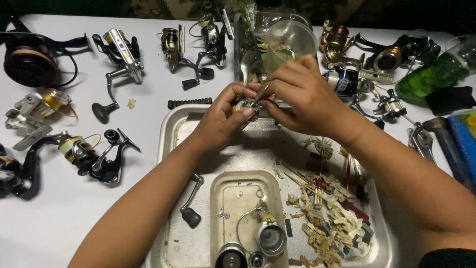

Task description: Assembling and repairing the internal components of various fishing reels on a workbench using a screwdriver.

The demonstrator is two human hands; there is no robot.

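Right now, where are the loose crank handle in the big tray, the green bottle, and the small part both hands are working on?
crank handle (pixel 191 217): head view, on its black knob.
green bottle (pixel 430 77): head view, on its green side.
small reel part (pixel 246 105): head view, on the metal showing between the fingers.

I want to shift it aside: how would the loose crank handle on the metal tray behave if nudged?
The crank handle looks rigid metal, so it would likely slide across the tray whole. Its bent arm and knob probably stop rolling.

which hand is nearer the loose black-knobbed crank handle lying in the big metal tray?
Left. The left hand is up-right of the black-knobbed metal crank handle; the right hand is farther right, beyond it.
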